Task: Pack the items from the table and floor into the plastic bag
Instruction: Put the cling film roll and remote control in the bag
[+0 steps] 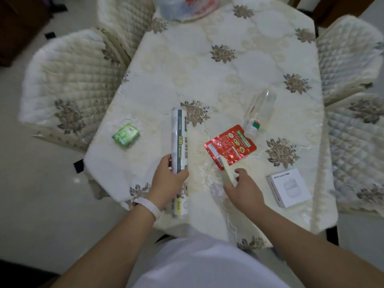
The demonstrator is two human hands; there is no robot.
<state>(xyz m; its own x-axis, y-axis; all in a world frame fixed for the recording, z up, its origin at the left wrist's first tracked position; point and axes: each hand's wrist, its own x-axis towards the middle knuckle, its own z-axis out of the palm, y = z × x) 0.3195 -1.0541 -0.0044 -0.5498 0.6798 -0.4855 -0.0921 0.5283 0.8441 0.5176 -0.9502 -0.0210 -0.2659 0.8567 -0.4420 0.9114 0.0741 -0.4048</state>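
Observation:
My left hand (168, 181) grips a long roll of cling film (179, 140) around its lower half, the roll pointing away from me over the table (228, 59). My right hand (243, 188) holds a small flat pale green object (228, 171) that touches the lower edge of a red foil packet (229, 146). A clear plastic bottle (260, 110) with a red and green cap lies on its side behind the packet. A green wrapped pack (126, 135) lies to the left. A white box (289, 187) sits near the right edge. A plastic bag (185, 7) rests at the far end.
The table has a cream embroidered cloth with brown flower motifs. Quilted chairs stand at the left (72, 84) and right (351, 59) sides. Pale tiled floor (41, 204) shows on the near left. A white wristband is on my left wrist.

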